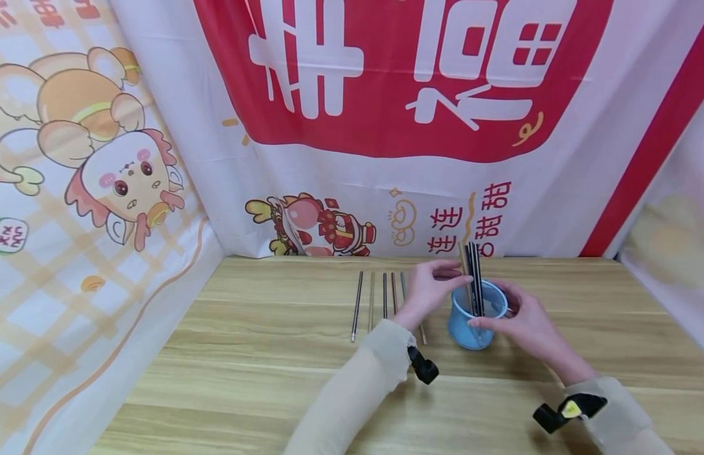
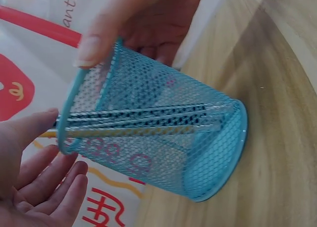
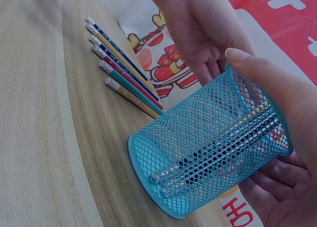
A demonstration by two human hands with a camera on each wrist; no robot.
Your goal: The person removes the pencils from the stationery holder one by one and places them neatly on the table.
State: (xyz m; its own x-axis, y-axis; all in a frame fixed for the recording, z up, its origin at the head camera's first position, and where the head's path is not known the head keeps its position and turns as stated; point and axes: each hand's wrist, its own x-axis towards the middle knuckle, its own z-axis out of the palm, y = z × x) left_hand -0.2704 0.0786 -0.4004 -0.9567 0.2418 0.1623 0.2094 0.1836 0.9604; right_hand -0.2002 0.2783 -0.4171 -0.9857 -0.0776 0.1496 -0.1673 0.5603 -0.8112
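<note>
A light-blue mesh pencil cup (image 1: 460, 328) stands on the table with several pencils inside, their eraser ends down. Most of these are dark pencils (image 1: 475, 272); one is a yellow pencil (image 1: 463, 259) at their left side. My left hand (image 1: 428, 287) is at the cup's rim, thumb and index finger pinching the yellow pencil above it. Its other fingers spread loosely outside the mesh in the left wrist view. My right hand (image 1: 525, 319) grips the cup from the right, thumb (image 3: 260, 71) over the rim and fingers behind the wall.
Left of the cup, several pencils (image 3: 124, 63) in different colours lie side by side on the wooden table (image 1: 244, 379), partly covered by my left hand in the head view. A printed cloth (image 1: 386, 208) hangs along the table's back edge, another (image 1: 102, 303) at the left.
</note>
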